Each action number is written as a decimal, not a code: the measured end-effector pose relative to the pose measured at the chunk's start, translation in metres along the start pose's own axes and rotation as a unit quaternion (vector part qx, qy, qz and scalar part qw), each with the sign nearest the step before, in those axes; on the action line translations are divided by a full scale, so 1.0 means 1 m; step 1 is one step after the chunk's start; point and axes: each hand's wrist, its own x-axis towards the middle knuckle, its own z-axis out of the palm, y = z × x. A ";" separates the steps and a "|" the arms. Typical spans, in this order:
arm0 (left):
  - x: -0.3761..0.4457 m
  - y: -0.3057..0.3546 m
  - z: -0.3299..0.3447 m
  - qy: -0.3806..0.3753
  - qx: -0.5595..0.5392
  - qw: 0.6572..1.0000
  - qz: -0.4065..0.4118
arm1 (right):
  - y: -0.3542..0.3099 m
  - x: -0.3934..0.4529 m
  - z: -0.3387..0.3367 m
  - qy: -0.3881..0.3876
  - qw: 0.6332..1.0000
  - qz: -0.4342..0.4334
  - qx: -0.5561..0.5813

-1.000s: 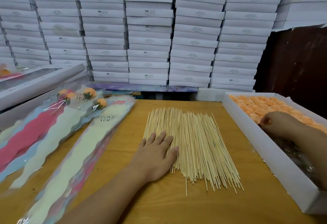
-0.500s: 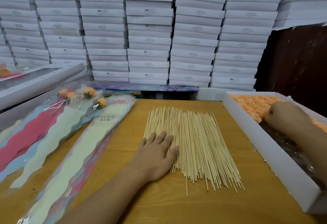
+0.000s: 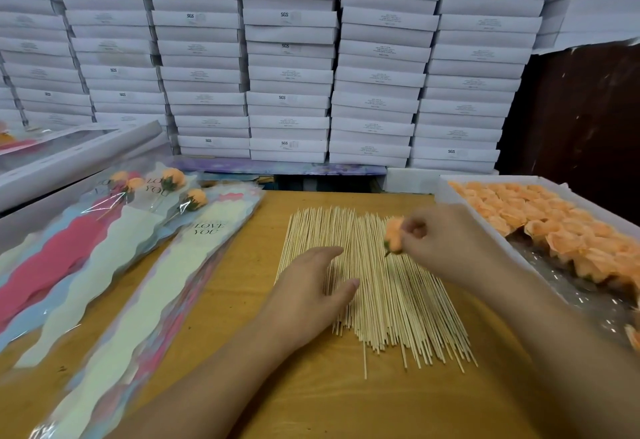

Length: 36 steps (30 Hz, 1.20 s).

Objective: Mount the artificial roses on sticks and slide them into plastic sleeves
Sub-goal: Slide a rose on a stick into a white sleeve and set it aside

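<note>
Right hand pinches an orange rose over the sticks (fingertips clamped on it). Left hand rests on the pile, fingers straight, slightly apart. Risk: left hand rakes up several sticks, or scatters the loose pile off the table.

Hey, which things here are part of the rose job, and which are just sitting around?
Part of the job:
- rose pinched in the right hand
- sticks under the left hand
- tray of roses
- plastic sleeves, some already filled

Just lying about:
- stacked white boxes
- long box at left
</note>
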 end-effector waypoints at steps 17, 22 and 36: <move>0.000 0.002 -0.003 0.001 -0.149 0.988 -0.032 | -0.031 -0.022 0.048 -0.013 0.992 -0.049 0.119; 0.001 0.002 -0.001 0.023 -0.151 0.988 -0.026 | -0.028 -0.023 0.054 -0.010 0.987 -0.049 0.153; 0.002 0.006 -0.005 0.040 -0.297 0.951 -0.073 | -0.009 -0.027 0.048 0.076 0.936 -0.023 0.343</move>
